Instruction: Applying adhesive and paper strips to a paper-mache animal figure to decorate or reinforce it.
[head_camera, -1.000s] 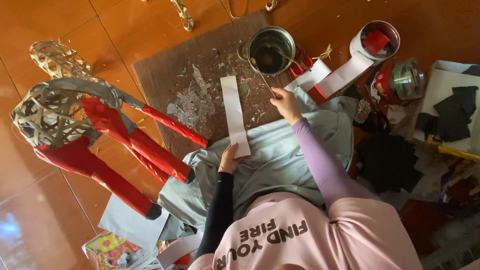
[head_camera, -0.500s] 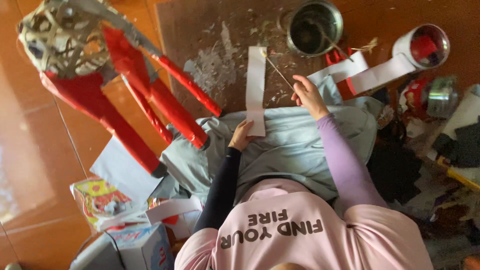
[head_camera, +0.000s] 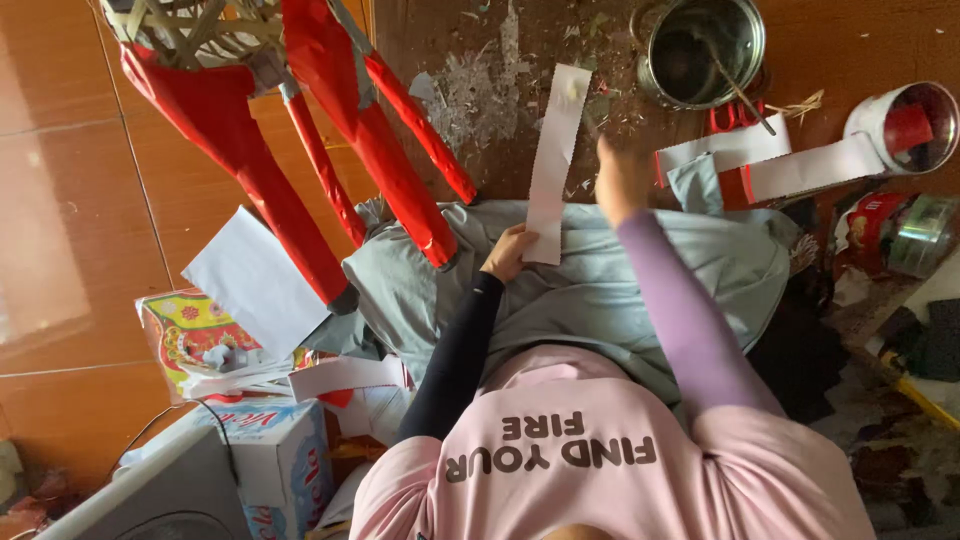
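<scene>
Two hands work on one white paper strip (head_camera: 553, 160).
Left hand (head_camera: 508, 252) pinches its lower end over the lap; right hand (head_camera: 618, 180) blurred, grip unclear; the red-wrapped frame (head_camera: 300, 120) looks partly covered.

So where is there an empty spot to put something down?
The bare orange floor tiles left of the red paper-covered legs are open. The brown board is littered with scraps around the white paper strip. To the right, by the metal pot and the tape rolls, it is crowded.

White paper strip (head_camera: 553, 160), long, lying lap-to-board.
</scene>
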